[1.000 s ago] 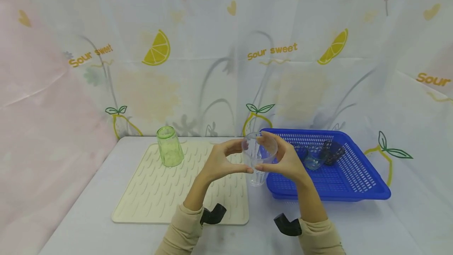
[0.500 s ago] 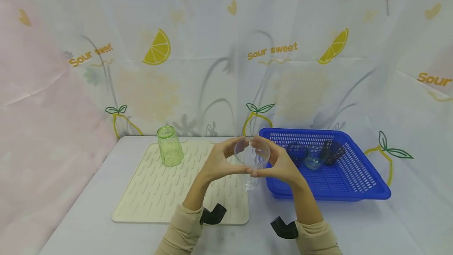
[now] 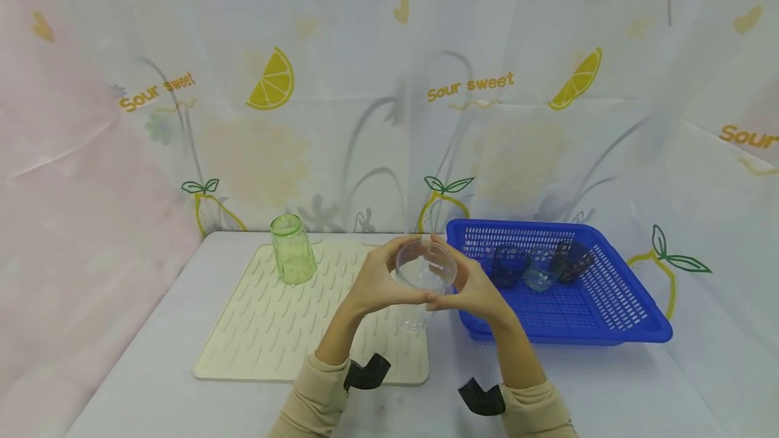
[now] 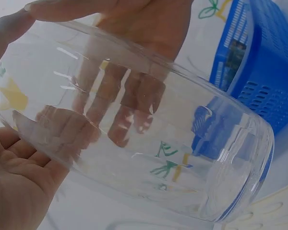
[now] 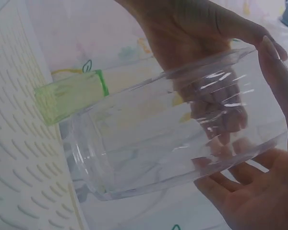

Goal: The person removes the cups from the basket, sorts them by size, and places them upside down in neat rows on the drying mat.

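Note:
A tall clear drinking glass (image 3: 426,269) is held between both hands near the right edge of the drying mat (image 3: 262,330). My left hand (image 3: 379,282) grips it from the left and my right hand (image 3: 475,288) from the right. In the head view the thumbs meet on the near side. The fingers show through the glass wall in the left wrist view. The wide rim is up in the head view, with the narrower base below the hands. A green glass (image 3: 293,250) stands on the mat's back left, its narrower end up.
To the right is a blue plastic basket (image 3: 615,323). Inside it lie a dark blue glass (image 3: 508,268), a light blue glass (image 3: 540,270) and a black glass (image 3: 573,262). A lemon-print cloth (image 3: 377,140) hangs behind the white tabletop (image 3: 152,357).
Clear glass and right hand have moved left, away from the basket, and the glass's base now overlaps the mat's right edge. My left hand has hardly moved. The thumbs have come together.

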`<state>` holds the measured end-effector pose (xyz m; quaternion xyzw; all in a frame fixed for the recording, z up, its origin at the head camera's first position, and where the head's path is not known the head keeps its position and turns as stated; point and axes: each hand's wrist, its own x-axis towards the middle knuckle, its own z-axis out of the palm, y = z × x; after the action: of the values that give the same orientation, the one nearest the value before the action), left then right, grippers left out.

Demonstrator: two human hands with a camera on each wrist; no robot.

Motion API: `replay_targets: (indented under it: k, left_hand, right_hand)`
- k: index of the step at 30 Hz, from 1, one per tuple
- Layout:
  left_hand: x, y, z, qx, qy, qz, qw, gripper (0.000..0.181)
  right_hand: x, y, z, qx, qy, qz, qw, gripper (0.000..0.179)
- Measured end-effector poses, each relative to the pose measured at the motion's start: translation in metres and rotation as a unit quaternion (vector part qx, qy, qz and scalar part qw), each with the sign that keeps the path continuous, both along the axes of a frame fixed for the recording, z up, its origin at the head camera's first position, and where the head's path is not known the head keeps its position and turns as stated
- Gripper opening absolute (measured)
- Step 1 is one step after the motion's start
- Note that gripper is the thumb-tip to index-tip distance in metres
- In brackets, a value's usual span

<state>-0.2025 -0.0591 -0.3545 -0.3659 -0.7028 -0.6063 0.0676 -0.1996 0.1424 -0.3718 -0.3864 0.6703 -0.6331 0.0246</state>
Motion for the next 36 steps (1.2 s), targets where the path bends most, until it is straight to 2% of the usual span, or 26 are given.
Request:
replay_targets:
  k: [5, 11, 14, 19, 20, 26, 31, 36]
  left_hand:
    - [0.001, -0.003, 0.002, -0.017, -0.004, 0.010, 0.9998, 0.077]
    - [0.002, -0.006, 0.007, -0.004, -0.001, 0.001, 1.0000, 0.075]
    - [0.002, -0.008, 0.012, 0.005, -0.005, -0.002, 1.0000, 0.073]
    - [0.000, -0.010, 0.016, 0.020, -0.006, -0.013, 0.9997, 0.073]
    - [0.000, -0.010, 0.017, 0.022, -0.006, -0.015, 0.9996, 0.073]
    - [-0.001, -0.011, 0.021, 0.032, -0.012, -0.021, 0.9992, 0.072]
    - [-0.001, -0.011, 0.018, 0.046, -0.012, -0.032, 0.9984, 0.072]
    - [-0.004, -0.013, 0.013, 0.075, -0.007, -0.067, 0.9949, 0.076]
  right_hand:
    - [0.000, -0.006, -0.014, -0.015, -0.015, 0.010, 0.9997, 0.097]
    - [0.002, -0.011, -0.034, -0.042, -0.044, 0.026, 0.9978, 0.097]
    - [0.003, -0.013, -0.042, -0.048, -0.051, 0.032, 0.9970, 0.085]
    - [0.006, -0.015, -0.055, -0.039, -0.066, 0.010, 0.9970, 0.076]
    - [0.007, -0.015, -0.057, -0.033, -0.070, 0.005, 0.9970, 0.083]
    - [0.011, -0.021, -0.070, -0.013, -0.088, -0.002, 0.9961, 0.077]
    - [0.012, -0.024, -0.076, -0.030, -0.105, -0.018, 0.9938, 0.073]
    - [0.015, -0.026, -0.075, -0.052, -0.100, -0.058, 0.9919, 0.064]
